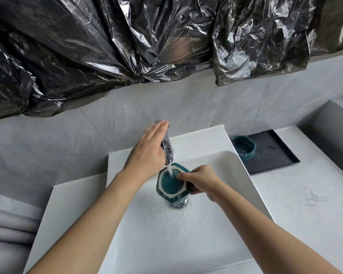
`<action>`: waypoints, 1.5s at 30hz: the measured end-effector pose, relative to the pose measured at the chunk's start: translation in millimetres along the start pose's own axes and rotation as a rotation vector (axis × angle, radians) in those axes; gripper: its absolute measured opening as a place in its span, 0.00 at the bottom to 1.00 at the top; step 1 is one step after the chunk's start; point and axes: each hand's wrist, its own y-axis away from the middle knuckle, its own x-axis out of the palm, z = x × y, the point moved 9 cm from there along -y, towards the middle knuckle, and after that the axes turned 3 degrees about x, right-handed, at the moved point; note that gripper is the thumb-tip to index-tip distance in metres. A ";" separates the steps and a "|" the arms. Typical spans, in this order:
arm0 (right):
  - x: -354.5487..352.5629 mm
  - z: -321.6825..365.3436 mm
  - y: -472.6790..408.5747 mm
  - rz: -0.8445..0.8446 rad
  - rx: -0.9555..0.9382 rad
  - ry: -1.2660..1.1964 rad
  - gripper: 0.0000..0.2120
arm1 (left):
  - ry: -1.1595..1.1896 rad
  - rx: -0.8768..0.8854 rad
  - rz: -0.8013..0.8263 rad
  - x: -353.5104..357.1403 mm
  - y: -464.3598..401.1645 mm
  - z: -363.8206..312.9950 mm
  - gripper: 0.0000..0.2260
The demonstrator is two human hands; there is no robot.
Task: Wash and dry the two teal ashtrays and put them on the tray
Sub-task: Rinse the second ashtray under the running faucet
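While the flat left hand [149,153] is rested on the faucet [167,153], an ashtray [171,183] is gripped mid-frame under running water by the right hand [201,179].

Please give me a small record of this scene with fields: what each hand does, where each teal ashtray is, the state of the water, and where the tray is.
left hand: flat left hand rests on the chrome faucet, fingers straight
right hand: right hand grips the held ashtray
held ashtray: teal ceramic ashtray with an unglazed rim, underside up, under the stream, over the white sink
water: running stream onto the held ashtray
second ashtray: teal ashtray, upright on the tray's left end
tray: black rectangular tray on the counter, right of the sink
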 end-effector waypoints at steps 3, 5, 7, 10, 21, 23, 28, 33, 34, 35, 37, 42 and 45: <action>-2.0 -4.8 6.7 -0.005 0.024 -0.041 0.21 | -0.105 0.024 0.105 20.4 10.3 -7.5 0.32; -4.1 -7.9 13.6 -0.006 0.045 -0.059 0.20 | -0.187 0.038 0.169 31.3 22.4 -8.8 0.34; -8.2 -10.6 23.1 -0.003 0.063 -0.078 0.17 | -0.180 0.043 0.143 29.6 31.1 -10.4 0.35; -15.8 -18.6 37.9 0.034 0.111 -0.145 0.16 | 0.009 -0.015 0.008 23.4 59.7 -15.0 0.31; -15.0 -26.8 75.3 0.132 0.112 -0.076 0.19 | 0.310 -0.425 0.438 68.8 125.1 -17.6 0.55; -15.7 -23.5 83.4 0.116 0.086 -0.040 0.18 | 0.270 -0.412 0.444 67.8 128.8 -18.2 0.53; -13.9 -16.3 104.5 0.043 0.024 0.020 0.18 | 0.255 -0.320 0.352 55.6 135.5 -26.4 0.48; -12.3 -4.0 115.9 -0.115 -0.110 0.184 0.15 | 0.307 -0.282 0.277 59.8 143.1 -17.0 0.44; -12.5 -3.6 113.6 -0.159 -0.155 0.216 0.15 | 0.314 -0.252 0.233 62.2 143.3 -15.2 0.45; -11.6 -3.2 111.4 -0.203 -0.212 0.243 0.14 | 0.308 -0.219 0.179 64.4 144.2 -14.0 0.46; -5.9 -5.9 107.7 -0.269 -0.368 0.244 0.13 | 0.251 -0.155 0.032 67.6 148.6 -12.1 0.48; 10.5 -35.7 82.8 -0.193 -0.620 0.011 0.17 | 0.044 0.056 -0.295 84.1 160.8 -11.1 0.51; 5.8 -48.1 70.3 -0.133 -0.665 -0.041 0.20 | 0.056 0.082 -0.249 102.6 158.7 -6.1 0.52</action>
